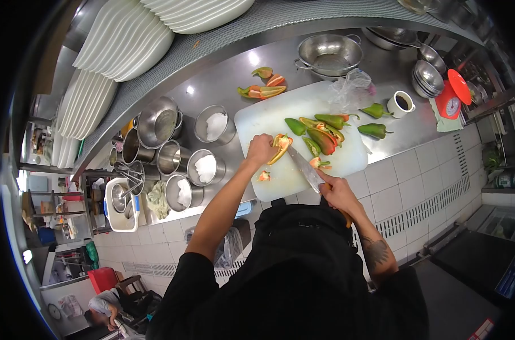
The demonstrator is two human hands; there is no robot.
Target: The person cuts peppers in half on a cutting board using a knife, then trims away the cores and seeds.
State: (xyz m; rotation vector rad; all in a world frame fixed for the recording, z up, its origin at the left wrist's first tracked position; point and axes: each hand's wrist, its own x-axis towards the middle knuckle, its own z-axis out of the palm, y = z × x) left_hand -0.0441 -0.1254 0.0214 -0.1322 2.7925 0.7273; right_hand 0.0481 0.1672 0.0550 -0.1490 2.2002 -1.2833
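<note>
My left hand (261,149) is closed on a cut bell pepper piece (280,150), its seedy inside turned up, over the white cutting board (300,184). A broad-bladed knife (306,170) is gripped by its handle in my right hand (338,194). Its tip reaches the held pepper; whether it is in the flesh I cannot tell. Right of that piece lies a pile of green and reddish cut peppers (324,139). A cut-off pepper stem (320,164) rests beside the blade, and a seedy core scrap (264,176) is below my left hand.
Several pepper pieces (263,88) lie on the steel counter behind the board. Whole green peppers (374,131), a cup of dark liquid (401,103) and a red scale (452,102) are rightward. Steel pots (174,157) crowd the left. Stacked plates (124,39) stand on the shelf above; a person (105,306) is lower left.
</note>
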